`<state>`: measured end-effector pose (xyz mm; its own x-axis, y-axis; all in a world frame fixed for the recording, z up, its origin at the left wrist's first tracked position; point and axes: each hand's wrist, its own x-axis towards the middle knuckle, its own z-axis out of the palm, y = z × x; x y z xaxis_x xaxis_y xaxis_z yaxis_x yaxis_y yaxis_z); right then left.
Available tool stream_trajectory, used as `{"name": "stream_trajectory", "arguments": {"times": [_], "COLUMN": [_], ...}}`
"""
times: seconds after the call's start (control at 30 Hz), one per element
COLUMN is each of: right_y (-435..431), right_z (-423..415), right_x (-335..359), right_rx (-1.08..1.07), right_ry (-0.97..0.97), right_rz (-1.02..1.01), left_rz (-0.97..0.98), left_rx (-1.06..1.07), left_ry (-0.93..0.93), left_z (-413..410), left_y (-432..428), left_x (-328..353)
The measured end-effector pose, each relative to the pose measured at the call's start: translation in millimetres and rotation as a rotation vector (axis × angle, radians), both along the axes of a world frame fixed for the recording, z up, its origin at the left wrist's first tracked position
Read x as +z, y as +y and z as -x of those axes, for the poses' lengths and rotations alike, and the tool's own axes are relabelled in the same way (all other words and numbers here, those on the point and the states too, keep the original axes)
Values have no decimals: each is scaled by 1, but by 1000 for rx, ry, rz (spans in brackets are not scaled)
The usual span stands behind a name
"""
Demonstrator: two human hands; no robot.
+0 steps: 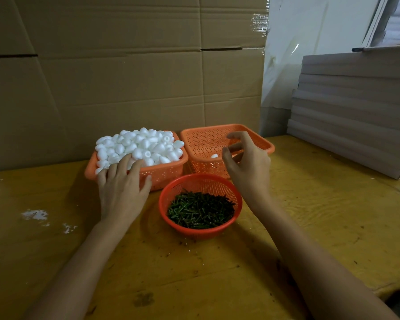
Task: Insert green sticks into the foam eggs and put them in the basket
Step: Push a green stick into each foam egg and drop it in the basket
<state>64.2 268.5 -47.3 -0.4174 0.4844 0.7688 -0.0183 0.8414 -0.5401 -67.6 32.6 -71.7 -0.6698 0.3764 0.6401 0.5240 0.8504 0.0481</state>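
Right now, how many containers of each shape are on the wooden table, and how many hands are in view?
Rectangular orange plastic baskets: 2 (left basket, right basket)
Round red plastic basket: 1
Bare hands: 2 (left hand, right hand)
Total: 5

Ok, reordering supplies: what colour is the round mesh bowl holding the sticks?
The round mesh bowl is red-orange; head view.

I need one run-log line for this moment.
left hand: on white foam eggs in full orange basket | right hand: empty, above near-empty orange basket | green sticks: in round red basket
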Motion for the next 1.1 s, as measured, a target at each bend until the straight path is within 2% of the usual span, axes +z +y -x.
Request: {"name": "stream_trajectory", "arguments": {"times": [0.13,0.23,0.4,0.53,0.67,0.83,1.1], "right_y": [-1,-3,-11,-23,-30,-39,-39], "right_z": [-1,-1,-1,-3,-1,-2,-3], "right_x": [1,0,4,5,4,4,7], "right_rx": [34,108,435,713,875,945,913], "right_ry": [-14,-28,-39,-70,-89,-57,17], "right_rz": [11,49,223,302,335,360,441], "left_rz": [-86,-133,-106,-6,-1,38,57], "left_rx": [-66,-158,-363,-513,-582,-619,-667], "left_ry": [49,165,351,401,439,469,448], "left_z": [2,2,-10,-24,-28,-27,-26], "left_y": [0,1,8,17,18,17,17], "left_x": [-3,-3,1,-1,1,2,1]}}
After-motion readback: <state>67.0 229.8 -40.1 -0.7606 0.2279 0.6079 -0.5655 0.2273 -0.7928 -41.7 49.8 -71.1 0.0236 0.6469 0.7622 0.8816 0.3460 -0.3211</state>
